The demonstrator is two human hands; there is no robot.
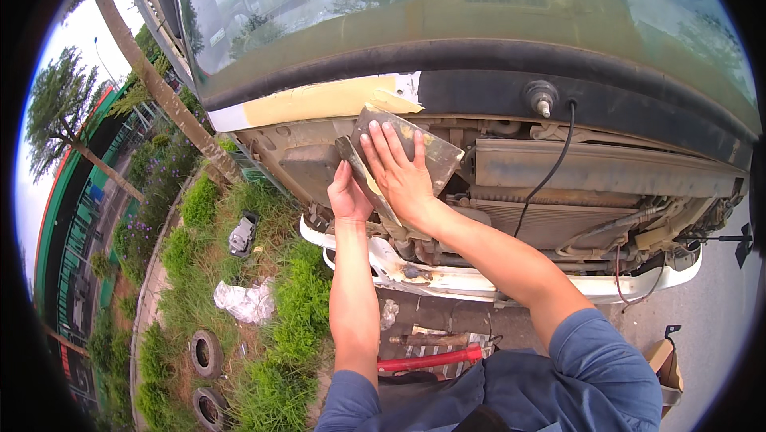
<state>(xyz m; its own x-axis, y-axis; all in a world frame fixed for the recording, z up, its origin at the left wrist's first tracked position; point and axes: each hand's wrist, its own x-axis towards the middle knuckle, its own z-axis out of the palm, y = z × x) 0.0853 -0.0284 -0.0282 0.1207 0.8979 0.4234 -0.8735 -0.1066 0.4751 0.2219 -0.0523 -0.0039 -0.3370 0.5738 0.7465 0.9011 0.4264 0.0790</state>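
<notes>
One bay (297,145) holds a radiator (550,216); left fingers (344,180) grip a strip (357,162) (right fingers (384,143) across board (441,157), grip unclear).

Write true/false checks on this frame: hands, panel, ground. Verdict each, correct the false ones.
1. The fingers of the right hand lie over the face of a flat plate. True.

2. The left hand grips the black cable. False: it is at a second plate, seen nearly edge-on; the cable hangs apart from both hands.

3. A yellow patch lies on the panel below the windshield. True.

4. Three tires lie on the ground at the left. False: two are visible.

5. The red tube rests on top of the white bumper. False: it lies on the near side of the bumper, toward the person.
</notes>
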